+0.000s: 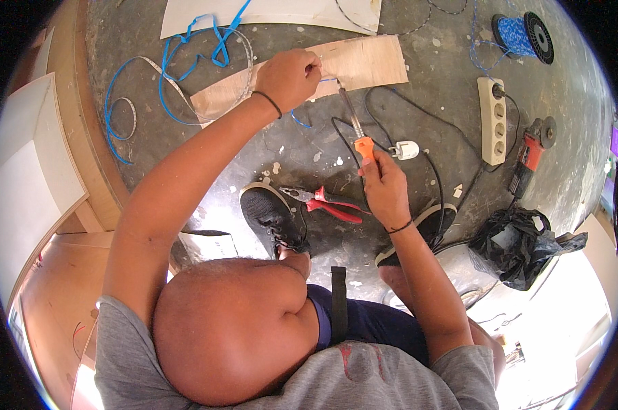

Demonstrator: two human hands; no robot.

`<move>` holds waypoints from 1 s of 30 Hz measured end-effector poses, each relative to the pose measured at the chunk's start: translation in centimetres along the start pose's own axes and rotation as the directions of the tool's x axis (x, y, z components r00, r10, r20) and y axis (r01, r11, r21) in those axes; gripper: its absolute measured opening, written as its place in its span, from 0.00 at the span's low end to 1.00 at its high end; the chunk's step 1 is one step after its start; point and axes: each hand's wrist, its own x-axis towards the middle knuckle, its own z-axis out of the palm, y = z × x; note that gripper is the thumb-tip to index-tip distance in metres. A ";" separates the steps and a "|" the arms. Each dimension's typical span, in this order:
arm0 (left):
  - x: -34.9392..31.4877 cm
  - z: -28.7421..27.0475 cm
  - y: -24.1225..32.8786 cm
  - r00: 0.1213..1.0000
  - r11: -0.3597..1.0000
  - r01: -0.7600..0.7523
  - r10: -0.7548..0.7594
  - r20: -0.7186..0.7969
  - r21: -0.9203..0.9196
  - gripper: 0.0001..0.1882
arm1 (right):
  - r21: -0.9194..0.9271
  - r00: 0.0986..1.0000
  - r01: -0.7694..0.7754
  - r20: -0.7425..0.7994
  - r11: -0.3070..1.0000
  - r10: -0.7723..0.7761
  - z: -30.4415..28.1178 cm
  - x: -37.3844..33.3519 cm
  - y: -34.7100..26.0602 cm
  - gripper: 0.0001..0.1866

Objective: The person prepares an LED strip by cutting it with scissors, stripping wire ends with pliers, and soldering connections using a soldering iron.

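My right hand (387, 188) grips the orange handle of a soldering iron (364, 145), its metal shaft pointing away and a little left. My left hand (290, 76) is closed in a pinch above a thin plywood strip (376, 63). From its fingers a short thin blue cord (328, 80) reaches to the iron's tip, where they seem to meet. Most of that cord is hidden by the hand; a loose blue bit (300, 121) shows below the strip. Red-handled pliers (331, 206) lie with jaws apart on the floor, between my shoes.
A white plug (406, 149) lies right of the iron among black cables. Farther right are a white power strip (488, 123), an angle grinder (528, 162), a black plastic bag (517, 249) and a blue cord spool (516, 37). Blue strapping (219, 55) and a coiled tape (133, 117) lie left.
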 end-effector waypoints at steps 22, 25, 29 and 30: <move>-0.1 -0.2 0.3 1.000 0.999 0.016 -0.015 0.023 -0.035 0.10 | 0.015 1.000 0.008 -0.009 1.000 -0.008 0.1 -0.1 0.7 0.14; 0.0 0.0 0.0 1.000 0.999 0.003 -0.003 0.011 -0.038 0.10 | 0.012 1.000 0.012 -0.010 1.000 -0.012 0.1 -0.3 0.1 0.13; 0.0 0.2 0.0 1.000 1.000 -0.008 0.008 0.007 -0.022 0.09 | 0.015 1.000 0.000 -0.011 1.000 0.001 0.1 -0.3 0.3 0.13; 0.0 0.2 0.0 1.000 1.000 -0.006 0.006 0.007 -0.019 0.09 | 0.021 1.000 0.000 -0.009 1.000 0.000 0.2 -0.3 0.4 0.13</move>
